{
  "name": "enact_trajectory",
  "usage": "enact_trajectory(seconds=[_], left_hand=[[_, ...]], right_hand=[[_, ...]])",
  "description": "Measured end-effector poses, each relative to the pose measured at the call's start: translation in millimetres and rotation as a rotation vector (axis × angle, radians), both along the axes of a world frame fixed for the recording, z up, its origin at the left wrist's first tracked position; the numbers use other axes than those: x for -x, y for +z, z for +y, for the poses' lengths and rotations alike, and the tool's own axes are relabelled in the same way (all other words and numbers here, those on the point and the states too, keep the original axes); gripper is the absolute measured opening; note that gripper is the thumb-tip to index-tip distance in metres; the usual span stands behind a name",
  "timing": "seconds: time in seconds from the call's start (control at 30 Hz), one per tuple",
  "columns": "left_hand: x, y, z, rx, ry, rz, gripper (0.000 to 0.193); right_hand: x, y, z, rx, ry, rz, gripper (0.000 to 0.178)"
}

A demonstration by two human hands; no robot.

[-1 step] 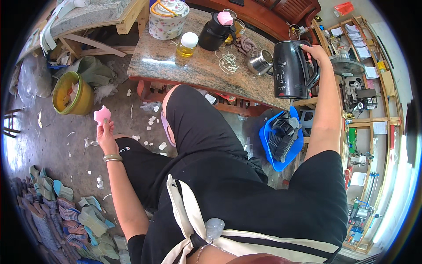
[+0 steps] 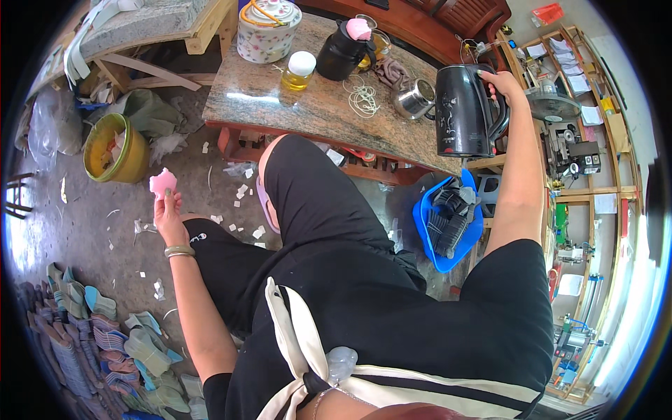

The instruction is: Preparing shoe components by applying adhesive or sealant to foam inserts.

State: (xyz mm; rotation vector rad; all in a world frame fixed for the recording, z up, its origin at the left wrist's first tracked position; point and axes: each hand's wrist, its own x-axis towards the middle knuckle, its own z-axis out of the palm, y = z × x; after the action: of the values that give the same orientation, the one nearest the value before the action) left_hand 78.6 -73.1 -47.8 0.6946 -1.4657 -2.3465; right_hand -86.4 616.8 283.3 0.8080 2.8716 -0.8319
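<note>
My right hand is closed around the handle of a black kettle, upright at the right end of the stone-topped table. Whether the kettle's base touches the table, I cannot tell. Out to the left, above the floor, the fingers of my left hand pinch a small pink piece with an uneven edge; its material is unclear. Beside the kettle is a steel pot. Farther back stands a black jug with another pink piece on top.
A white-lidded jar of yellow liquid, a floral pot and a coil of string are on the table. A blue basket of dark folded items sits below right. At left are a yellow bin, floor scraps and piled socks.
</note>
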Motion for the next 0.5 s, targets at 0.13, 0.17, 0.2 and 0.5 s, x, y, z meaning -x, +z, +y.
enact_trajectory(seconds=[0.13, 0.17, 0.2, 0.5], left_hand=[[-1.0, -0.8, -0.5, 0.000, 0.005, 0.000, 0.024], [-1.0, -0.9, -0.8, -0.004, 0.007, -0.002, 0.024], [-1.1, -0.8, -1.6, -0.002, 0.009, -0.002, 0.024], [-0.1, -2.8, -1.1, -0.003, 0.008, 0.004, 0.023]], right_hand=[[0.7, 1.3, -4.9, -0.011, 0.018, -0.014, 0.036], [0.9, 1.5, -6.3, -0.031, 0.010, -0.017, 0.037], [1.4, 1.3, -7.9, -0.052, 0.001, -0.021, 0.037], [5.5, -1.0, -2.3, -0.083, -0.002, -0.036, 0.040]])
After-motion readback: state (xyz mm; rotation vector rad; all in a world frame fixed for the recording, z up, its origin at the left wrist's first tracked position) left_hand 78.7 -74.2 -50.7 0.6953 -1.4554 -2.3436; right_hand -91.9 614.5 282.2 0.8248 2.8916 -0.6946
